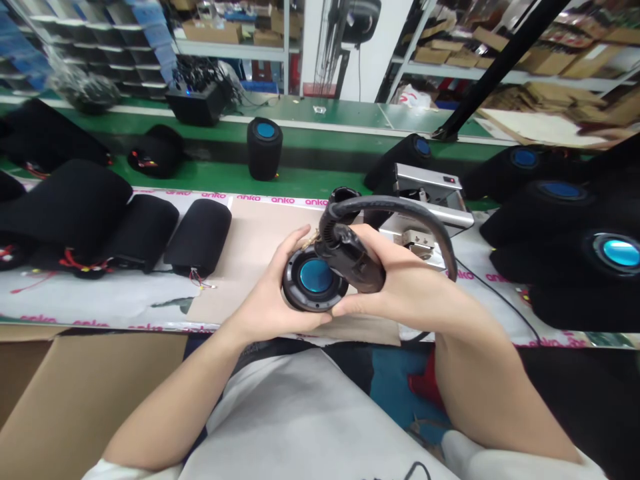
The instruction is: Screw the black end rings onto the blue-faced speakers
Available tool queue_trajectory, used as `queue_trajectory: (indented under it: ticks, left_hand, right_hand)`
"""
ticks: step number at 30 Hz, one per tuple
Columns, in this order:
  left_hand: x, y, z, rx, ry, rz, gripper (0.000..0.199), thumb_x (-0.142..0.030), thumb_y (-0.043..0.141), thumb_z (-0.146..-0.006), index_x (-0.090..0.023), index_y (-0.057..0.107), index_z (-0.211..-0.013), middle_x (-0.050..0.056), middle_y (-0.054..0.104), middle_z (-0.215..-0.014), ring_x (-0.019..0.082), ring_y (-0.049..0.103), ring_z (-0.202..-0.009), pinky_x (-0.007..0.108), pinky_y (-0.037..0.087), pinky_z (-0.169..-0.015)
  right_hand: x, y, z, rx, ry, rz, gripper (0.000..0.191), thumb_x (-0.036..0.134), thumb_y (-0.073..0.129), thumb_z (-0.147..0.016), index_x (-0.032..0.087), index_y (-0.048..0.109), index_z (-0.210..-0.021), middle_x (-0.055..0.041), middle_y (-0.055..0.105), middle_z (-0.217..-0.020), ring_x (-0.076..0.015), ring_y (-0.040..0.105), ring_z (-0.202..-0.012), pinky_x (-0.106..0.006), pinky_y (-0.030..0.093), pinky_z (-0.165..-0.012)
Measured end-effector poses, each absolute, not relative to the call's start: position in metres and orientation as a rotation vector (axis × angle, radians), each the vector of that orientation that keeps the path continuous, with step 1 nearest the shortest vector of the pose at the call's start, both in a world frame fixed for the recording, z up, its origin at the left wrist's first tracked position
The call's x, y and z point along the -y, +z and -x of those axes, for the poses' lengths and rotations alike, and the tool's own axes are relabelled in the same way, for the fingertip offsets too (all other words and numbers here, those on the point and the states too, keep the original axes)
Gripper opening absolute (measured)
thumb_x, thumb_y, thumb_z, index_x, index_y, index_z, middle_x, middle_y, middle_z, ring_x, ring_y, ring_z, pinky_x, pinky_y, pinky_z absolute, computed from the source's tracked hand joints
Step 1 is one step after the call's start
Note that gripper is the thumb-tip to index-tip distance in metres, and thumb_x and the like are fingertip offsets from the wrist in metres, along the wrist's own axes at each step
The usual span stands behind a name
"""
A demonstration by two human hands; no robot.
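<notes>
My left hand is wrapped around the side of a round black speaker. Its end faces up at me, with a shiny blue disc inside a dark ring that has small screw holes. A black handheld tool with a thick curved cord is gripped in my right hand. The tool lies over the speaker's upper right edge, and its tip is hard to make out. My right thumb comes close to the speaker's lower right rim. Behind the tool is a dark round container, partly covered by the cord.
Several black fabric-covered cylinders with loose wires lie at left. More speakers with blue ends are grouped at right. A silver metal device stands right of my hands. One speaker stands upright on the green surface beyond the bench.
</notes>
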State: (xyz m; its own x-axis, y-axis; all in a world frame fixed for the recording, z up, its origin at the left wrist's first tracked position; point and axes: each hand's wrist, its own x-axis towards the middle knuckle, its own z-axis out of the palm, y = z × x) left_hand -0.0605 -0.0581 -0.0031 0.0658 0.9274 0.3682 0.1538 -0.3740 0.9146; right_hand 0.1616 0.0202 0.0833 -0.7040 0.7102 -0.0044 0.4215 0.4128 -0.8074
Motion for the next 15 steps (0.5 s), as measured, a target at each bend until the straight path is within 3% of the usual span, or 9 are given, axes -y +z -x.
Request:
queue_trajectory:
  ticks: [3, 7, 10, 13, 15]
  left_hand:
    - [0.058, -0.008, 0.061, -1.070, 1.392, -1.604, 0.121, -0.045, 0.106, -0.061, -0.036, 0.041, -0.163, 0.012, 0.055, -0.164, 0.040, 0.056, -0.152, 0.053, 0.052, -0.124]
    - [0.057, -0.014, 0.060, -1.063, 1.460, -1.622, 0.123, -0.054, 0.107, -0.052, -0.037, 0.046, -0.157, 0.012, 0.056, -0.161, 0.042, 0.060, -0.147, 0.055, 0.053, -0.122]
    - [0.056, -0.015, 0.059, -1.079, 1.469, -1.668, 0.122, -0.048, 0.108, -0.057, -0.039, 0.041, -0.158, 0.012, 0.059, -0.157, 0.040, 0.064, -0.143, 0.054, 0.056, -0.118]
    - [0.055, -0.014, 0.058, -1.094, 1.472, -1.714, 0.130, -0.046, 0.106, -0.061, -0.039, 0.028, -0.164, 0.013, 0.057, -0.159, 0.038, 0.061, -0.146, 0.053, 0.056, -0.118]
    - [0.055, -0.014, 0.057, -1.127, 1.496, -1.747, 0.122, -0.045, 0.103, -0.068, -0.037, 0.028, -0.164, 0.014, 0.055, -0.160, 0.037, 0.060, -0.147, 0.053, 0.056, -0.119]
  right_hand:
    - [-0.020, 0.082, -0.162, 2.342, 1.207, 1.008, 0.090, 0.035, 0.099, -0.072, 0.052, 0.055, -0.148, 0.0106, 0.073, -0.132, -0.0263, 0.074, -0.118, -0.039, 0.060, -0.095]
    - [-0.022, 0.079, -0.164, 2.318, 1.240, 0.979, 0.087, 0.043, 0.100, -0.072, 0.045, 0.056, -0.147, 0.0077, 0.072, -0.133, -0.0269, 0.073, -0.120, -0.039, 0.060, -0.095]
    - [-0.026, 0.082, -0.162, 2.308, 1.287, 0.889, 0.081, 0.040, 0.101, -0.072, 0.040, 0.060, -0.141, 0.0084, 0.071, -0.136, -0.0241, 0.071, -0.124, -0.034, 0.060, -0.098]
    - [-0.026, 0.086, -0.158, 2.362, 1.277, 0.820, 0.084, 0.026, 0.099, -0.073, 0.044, 0.058, -0.144, 0.0120, 0.069, -0.140, -0.0194, 0.070, -0.126, -0.029, 0.059, -0.102]
    - [-0.022, 0.088, -0.157, 2.402, 1.166, 0.916, 0.085, 0.027, 0.098, -0.074, 0.046, 0.057, -0.146, 0.0113, 0.069, -0.141, -0.0208, 0.071, -0.125, -0.030, 0.061, -0.097]
